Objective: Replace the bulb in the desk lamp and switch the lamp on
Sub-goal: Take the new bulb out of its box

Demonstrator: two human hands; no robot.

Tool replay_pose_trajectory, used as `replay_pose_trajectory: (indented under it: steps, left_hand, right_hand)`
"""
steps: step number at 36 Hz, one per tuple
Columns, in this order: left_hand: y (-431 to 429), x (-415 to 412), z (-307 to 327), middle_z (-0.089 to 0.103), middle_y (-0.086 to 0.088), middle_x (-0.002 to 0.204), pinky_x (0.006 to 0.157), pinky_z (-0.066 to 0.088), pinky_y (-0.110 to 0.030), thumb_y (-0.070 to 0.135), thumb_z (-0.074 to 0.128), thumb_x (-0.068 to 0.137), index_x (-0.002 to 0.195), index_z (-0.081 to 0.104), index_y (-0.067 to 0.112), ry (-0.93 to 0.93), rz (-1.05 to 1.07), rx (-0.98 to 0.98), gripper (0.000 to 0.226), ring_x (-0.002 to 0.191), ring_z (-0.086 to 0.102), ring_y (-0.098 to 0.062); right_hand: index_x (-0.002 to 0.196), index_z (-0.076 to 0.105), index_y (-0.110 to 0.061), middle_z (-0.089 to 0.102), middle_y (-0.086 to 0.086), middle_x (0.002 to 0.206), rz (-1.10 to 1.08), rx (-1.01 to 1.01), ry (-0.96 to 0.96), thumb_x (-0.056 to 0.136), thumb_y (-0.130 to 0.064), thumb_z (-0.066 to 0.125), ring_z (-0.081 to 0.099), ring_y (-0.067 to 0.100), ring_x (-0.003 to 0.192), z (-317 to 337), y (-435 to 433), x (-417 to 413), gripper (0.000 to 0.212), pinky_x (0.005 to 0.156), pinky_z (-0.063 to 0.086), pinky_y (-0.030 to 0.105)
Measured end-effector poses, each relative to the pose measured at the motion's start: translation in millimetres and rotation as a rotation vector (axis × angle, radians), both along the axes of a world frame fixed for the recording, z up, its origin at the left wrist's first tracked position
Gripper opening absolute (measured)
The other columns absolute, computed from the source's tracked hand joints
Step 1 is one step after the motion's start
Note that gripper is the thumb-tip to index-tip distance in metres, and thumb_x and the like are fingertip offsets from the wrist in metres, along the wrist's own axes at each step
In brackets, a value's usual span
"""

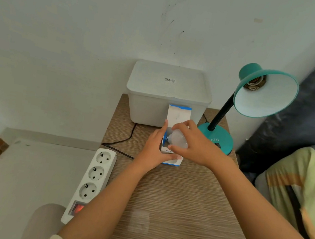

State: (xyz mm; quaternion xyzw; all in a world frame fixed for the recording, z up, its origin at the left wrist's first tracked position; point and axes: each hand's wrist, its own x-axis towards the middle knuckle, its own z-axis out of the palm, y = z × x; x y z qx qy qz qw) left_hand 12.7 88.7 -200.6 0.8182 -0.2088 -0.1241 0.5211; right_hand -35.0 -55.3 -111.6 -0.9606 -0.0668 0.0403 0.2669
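Observation:
A teal desk lamp stands at the back right of the wooden table, its shade tilted toward me and its socket showing no bulb. A white and blue bulb box lies in the middle of the table with its flap open. My left hand grips the box from the left side. My right hand is closed around a white bulb at the box's mouth, its screw base pointing left into the box.
A white lidded plastic bin sits against the wall behind the box. A white power strip with a lit red switch leans on the table's left edge. A black cord runs across the table. Patterned bedding lies at the right.

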Motion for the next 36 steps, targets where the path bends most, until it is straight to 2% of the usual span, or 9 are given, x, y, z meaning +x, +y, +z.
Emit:
replay_pose_trajectory:
  steps: [3, 7, 11, 13, 19, 25, 29, 32, 36]
  left_hand:
    - [0, -1, 0, 0.036, 0.005, 0.140, 0.103, 0.036, -0.032, 0.038, 0.082, 0.066, 0.150, 0.002, 0.033, -0.012, -0.001, 0.016, 0.115, 0.129, 0.035, -0.013]
    - [1, -2, -1, 0.040, 0.010, 0.134, 0.102, 0.043, -0.041, 0.044, 0.083, 0.063, 0.148, 0.007, 0.038, -0.001, 0.022, 0.001, 0.115, 0.126, 0.039, -0.011]
    - [0, -2, -1, 0.038, 0.012, 0.130, 0.103, 0.041, -0.039, 0.039, 0.083, 0.065, 0.150, 0.005, 0.032, -0.018, 0.017, 0.010, 0.116, 0.124, 0.039, -0.011]
    - [0, -2, -1, 0.038, 0.010, 0.130, 0.103, 0.041, -0.039, 0.038, 0.083, 0.065, 0.150, 0.004, 0.031, -0.026, 0.013, 0.006, 0.116, 0.125, 0.038, -0.012]
    - [0, -4, 1, 0.035, 0.005, 0.137, 0.102, 0.036, -0.029, 0.037, 0.082, 0.068, 0.150, 0.001, 0.032, -0.031, 0.004, -0.003, 0.116, 0.122, 0.032, -0.004]
    - [2, -4, 2, 0.036, 0.006, 0.133, 0.103, 0.042, -0.039, 0.036, 0.082, 0.068, 0.150, 0.002, 0.033, -0.041, -0.003, 0.013, 0.114, 0.123, 0.035, -0.009]
    - [3, -5, 2, 0.035, 0.014, 0.127, 0.102, 0.042, -0.037, 0.037, 0.082, 0.068, 0.149, 0.003, 0.038, -0.040, 0.003, -0.012, 0.112, 0.123, 0.037, -0.008]
    - [5, -4, 0, 0.036, 0.015, 0.126, 0.102, 0.043, -0.036, 0.038, 0.082, 0.068, 0.148, 0.003, 0.040, -0.030, 0.012, -0.023, 0.112, 0.122, 0.039, -0.005]
    - [4, -5, 0, 0.039, 0.011, 0.132, 0.103, 0.041, -0.036, 0.038, 0.082, 0.067, 0.147, 0.005, 0.043, -0.045, 0.003, -0.018, 0.111, 0.124, 0.038, -0.006]
  right_hand:
    - [0.116, 0.043, -0.020, 0.046, 0.002, 0.113, -0.029, -0.018, -0.051, 0.081, -0.038, 0.063, 0.048, 0.017, 0.097, -2, 1, -1, 0.044, 0.082, 0.046, 0.032]
    - [0.098, 0.037, -0.018, 0.049, 0.003, 0.095, -0.123, 0.011, -0.104, 0.080, -0.032, 0.060, 0.049, 0.022, 0.082, 1, -1, -4, 0.032, 0.063, 0.042, 0.032]
    - [0.121, 0.046, -0.019, 0.053, 0.001, 0.112, -0.121, -0.044, -0.126, 0.082, -0.032, 0.057, 0.052, 0.021, 0.099, -3, -4, -8, 0.043, 0.081, 0.047, 0.036]
    - [0.120, 0.054, -0.019, 0.055, 0.002, 0.114, -0.135, -0.024, -0.154, 0.082, -0.032, 0.058, 0.053, 0.021, 0.103, -5, -4, -9, 0.040, 0.083, 0.046, 0.033]
    - [0.105, 0.060, -0.018, 0.056, -0.001, 0.099, -0.303, 0.106, -0.231, 0.076, -0.037, 0.070, 0.050, 0.015, 0.091, -17, -4, -10, 0.036, 0.074, 0.040, 0.027]
    - [0.089, 0.064, -0.014, 0.061, 0.002, 0.087, -0.541, 0.357, -0.321, 0.076, -0.029, 0.070, 0.056, 0.016, 0.080, -21, -12, -10, 0.021, 0.059, 0.043, 0.021]
    - [0.088, 0.064, -0.012, 0.057, -0.008, 0.075, -0.675, 0.447, -0.341, 0.077, -0.025, 0.069, 0.054, 0.015, 0.075, -21, -19, -5, 0.018, 0.062, 0.048, 0.028]
    - [0.088, 0.064, -0.011, 0.054, -0.012, 0.073, -0.706, 0.462, -0.320, 0.077, -0.025, 0.069, 0.051, 0.006, 0.069, -25, -25, 2, 0.019, 0.059, 0.045, 0.021]
    - [0.088, 0.065, -0.013, 0.061, 0.000, 0.083, -0.725, 0.450, -0.261, 0.075, -0.026, 0.070, 0.055, 0.015, 0.076, -31, -28, 16, 0.019, 0.056, 0.042, 0.021]
